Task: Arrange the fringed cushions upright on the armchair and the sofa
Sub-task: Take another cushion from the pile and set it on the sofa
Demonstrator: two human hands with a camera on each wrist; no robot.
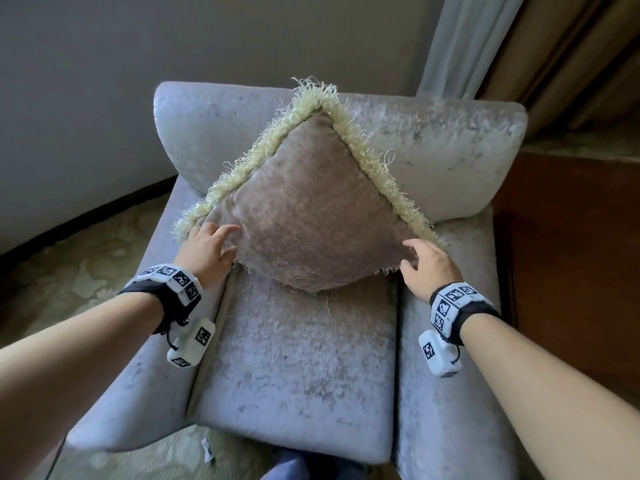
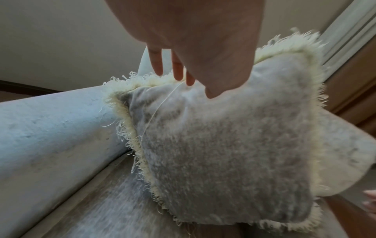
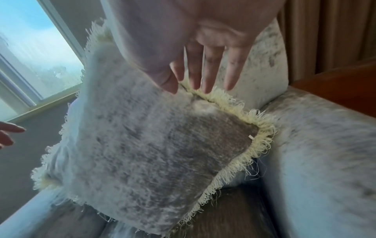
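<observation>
1. The fingers [image 2: 157,62] of the left hand [image 1: 207,249] are straight and a little spread. Their tips lie at the pale fringe on the left corner of the cushion [image 1: 311,216], and the thumb rests on the face. In the left wrist view nothing is pinched.
2. The right hand [image 1: 427,268], in the lower right part of the head view, also has straight, spread fingers [image 3: 211,72]. In the right wrist view the tips touch the fringe along the seam near the right corner. They do not curl round it.
3. The fringed cushion stands on one corner like a diamond, in the middle of the head view. Its lower point is on the seat, its upper point leans on the backrest of the armchair [image 1: 450,140].
4. Around the chair there are a grey wall in the upper left, a curtain [image 1: 446,43] in the upper right and dark wood [image 1: 571,237] at the right edge. No sofa or second cushion is visible.
5. I judge that the step in hand is the final setting of this cushion on the armchair; it looks already upright.
6. The next move probably calls for taking both hands away gently and together, so the cushion does not tip to one side, and then for turning to the sofa, which is out of the frame.
</observation>
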